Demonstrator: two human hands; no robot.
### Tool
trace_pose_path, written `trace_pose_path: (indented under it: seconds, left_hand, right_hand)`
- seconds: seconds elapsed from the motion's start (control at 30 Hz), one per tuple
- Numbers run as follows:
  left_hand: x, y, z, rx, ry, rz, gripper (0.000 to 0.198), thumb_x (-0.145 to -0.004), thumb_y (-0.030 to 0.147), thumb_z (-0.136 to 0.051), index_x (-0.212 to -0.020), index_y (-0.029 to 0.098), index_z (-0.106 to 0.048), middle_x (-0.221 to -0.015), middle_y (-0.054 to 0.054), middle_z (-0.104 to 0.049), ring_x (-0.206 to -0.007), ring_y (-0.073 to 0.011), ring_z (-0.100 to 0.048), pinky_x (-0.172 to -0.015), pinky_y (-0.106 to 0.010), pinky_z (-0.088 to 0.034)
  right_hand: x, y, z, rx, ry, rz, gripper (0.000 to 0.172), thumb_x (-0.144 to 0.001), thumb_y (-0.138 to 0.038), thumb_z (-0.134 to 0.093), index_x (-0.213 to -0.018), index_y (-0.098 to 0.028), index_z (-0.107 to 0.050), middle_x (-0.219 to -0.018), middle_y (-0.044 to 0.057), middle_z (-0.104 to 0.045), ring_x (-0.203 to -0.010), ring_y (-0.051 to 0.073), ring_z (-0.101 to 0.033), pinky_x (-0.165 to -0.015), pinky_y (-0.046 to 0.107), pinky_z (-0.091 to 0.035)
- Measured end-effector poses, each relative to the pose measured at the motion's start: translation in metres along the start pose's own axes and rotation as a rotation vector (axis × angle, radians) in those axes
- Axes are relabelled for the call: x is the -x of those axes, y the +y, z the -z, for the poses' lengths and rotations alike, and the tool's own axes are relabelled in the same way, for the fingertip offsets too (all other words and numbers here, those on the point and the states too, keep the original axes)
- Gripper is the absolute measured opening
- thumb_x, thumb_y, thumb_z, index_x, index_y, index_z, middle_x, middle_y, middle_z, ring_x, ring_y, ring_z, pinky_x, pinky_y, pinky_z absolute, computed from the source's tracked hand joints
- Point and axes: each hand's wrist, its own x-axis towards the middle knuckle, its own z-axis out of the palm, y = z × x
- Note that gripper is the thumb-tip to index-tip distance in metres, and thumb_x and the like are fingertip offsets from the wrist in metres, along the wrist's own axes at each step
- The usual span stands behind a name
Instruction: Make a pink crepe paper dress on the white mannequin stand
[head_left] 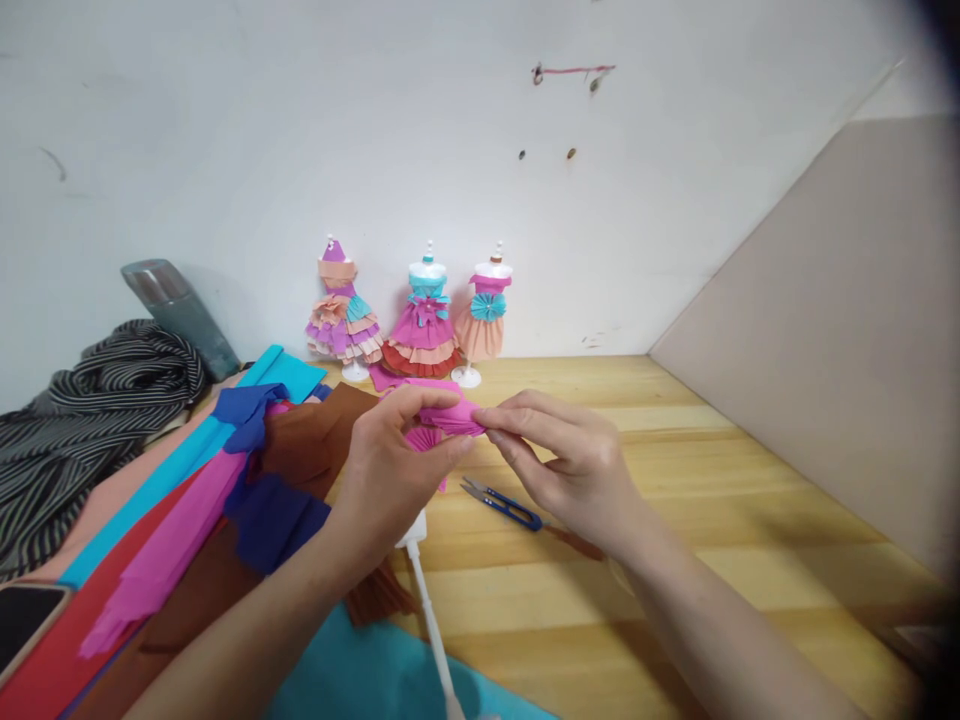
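Observation:
My left hand [390, 465] and my right hand [574, 465] meet above the wooden table [675, 520], both pinched on a small piece of pink crepe paper [450, 415]. A pleated pink fan of the same paper [424, 440] shows just below my left fingers. Under my left hand stands a white mannequin stand [427, 600], its top hidden by the hand. Small blue thread snips [502, 502] lie on the table under my right hand.
Three miniature mannequins in paper dresses [424, 325] stand at the wall. Sheets of crepe paper in blue, pink, brown, red and turquoise [225, 490] cover the left side. A striped cloth [90, 410], a grey bottle [180, 310] and a phone [26, 615] lie far left.

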Motion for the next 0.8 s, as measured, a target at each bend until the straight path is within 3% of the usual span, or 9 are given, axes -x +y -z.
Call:
trace_pose_path:
  seconds: [0.2, 0.57, 0.8]
  left_hand:
    - [0.0000, 0.0013, 0.0004, 0.039, -0.055, -0.035, 0.023, -0.070, 0.017, -0.078, -0.092, 0.020, -0.071, -0.092, -0.002, -0.071, -0.087, -0.0168, -0.066, -0.080, -0.028, -0.052]
    - [0.0057, 0.0023, -0.0064, 0.074, 0.042, 0.001, 0.018, -0.070, 0.021, -0.079, -0.086, 0.019, -0.073, -0.090, -0.005, -0.073, -0.089, -0.0211, -0.068, -0.085, -0.035, -0.055]
    - [0.0068, -0.0015, -0.0048, -0.032, 0.086, -0.128, 0.014, -0.075, 0.019, -0.075, -0.089, 0.023, -0.075, -0.090, -0.003, -0.074, -0.089, -0.0202, -0.067, -0.084, -0.034, -0.054]
  right_hand:
    - [0.0005, 0.0010, -0.0005, 0.010, 0.002, 0.001, 0.027, -0.089, -0.007, -0.054, -0.103, -0.020, -0.073, -0.084, 0.008, -0.071, -0.070, 0.016, -0.067, -0.059, 0.027, -0.054]
    - [-0.0013, -0.0005, -0.0008, 0.039, 0.006, 0.024, 0.025, -0.089, -0.006, -0.054, -0.101, -0.019, -0.071, -0.081, 0.008, -0.070, -0.069, 0.016, -0.066, -0.059, 0.027, -0.054]
    - [-0.0021, -0.0028, 0.0007, 0.042, 0.021, -0.007, 0.022, -0.088, -0.005, -0.053, -0.093, -0.020, -0.069, -0.076, 0.005, -0.068, -0.067, 0.015, -0.064, -0.059, 0.027, -0.052]
